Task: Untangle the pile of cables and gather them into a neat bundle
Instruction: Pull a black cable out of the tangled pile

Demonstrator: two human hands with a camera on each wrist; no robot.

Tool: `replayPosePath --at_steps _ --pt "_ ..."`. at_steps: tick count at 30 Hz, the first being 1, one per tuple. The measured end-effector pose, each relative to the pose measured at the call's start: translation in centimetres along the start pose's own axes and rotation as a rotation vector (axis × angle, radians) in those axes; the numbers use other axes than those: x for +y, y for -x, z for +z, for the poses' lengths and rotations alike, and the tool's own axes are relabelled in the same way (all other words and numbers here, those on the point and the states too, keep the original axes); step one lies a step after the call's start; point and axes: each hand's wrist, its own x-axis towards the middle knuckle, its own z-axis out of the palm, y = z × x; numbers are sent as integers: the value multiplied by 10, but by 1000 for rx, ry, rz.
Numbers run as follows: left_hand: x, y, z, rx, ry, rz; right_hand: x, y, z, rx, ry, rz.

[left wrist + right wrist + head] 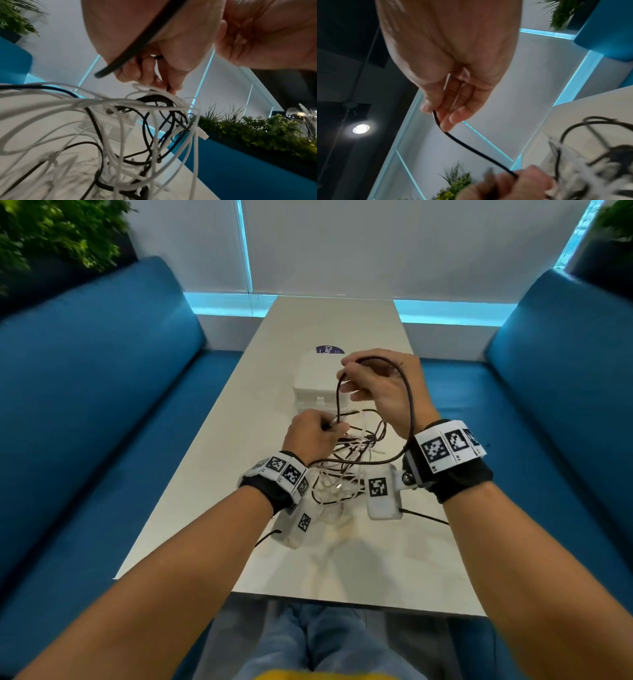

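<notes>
Pinching a dark cable (409, 398) between thumb and fingers, the right hand (380, 386) lifts its loop above the tangle (346, 460) at mid-tabletop (212, 440); the left hand (313, 434) grips the same cable lower, just over the tangle, near a white box (311, 381).

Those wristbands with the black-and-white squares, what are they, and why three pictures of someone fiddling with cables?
No machine here: a person works bare-handed, wearing marker bands and a small camera on each wrist. The big picture comes from a camera on the head, looking down; the other two look along each hand from the wrists. On the table lies a tangle of white and dark cables, with a white box beyond it. The right hand pinches a dark cable and lifts it in a loop over the wrist. The left hand grips the same cable lower down, just above the tangle.
</notes>
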Motion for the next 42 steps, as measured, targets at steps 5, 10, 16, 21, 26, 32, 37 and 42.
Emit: replayPosePath --at_steps 5,10,16,21,26,32,37,42 --pt "2 2 -6 -38 345 -73 56 18 -11 -46 445 90" --pt "-7 8 -9 -14 581 -148 92 38 -18 -109 656 183" --pt "-6 15 -14 80 758 -206 102 38 -23 -189 799 286" --pt "-7 16 -24 240 956 -316 104 44 -26 -196 969 145" --pt "-1 13 -40 300 1003 -301 105 50 -31 -244 1225 74" --pt "4 7 -58 331 1032 -233 103 48 -41 -187 1339 156" --pt "20 3 -62 286 1004 -161 94 35 -35 -199 1316 291" --pt "40 7 -56 72 929 -115 76 28 -12 -185 1029 205"
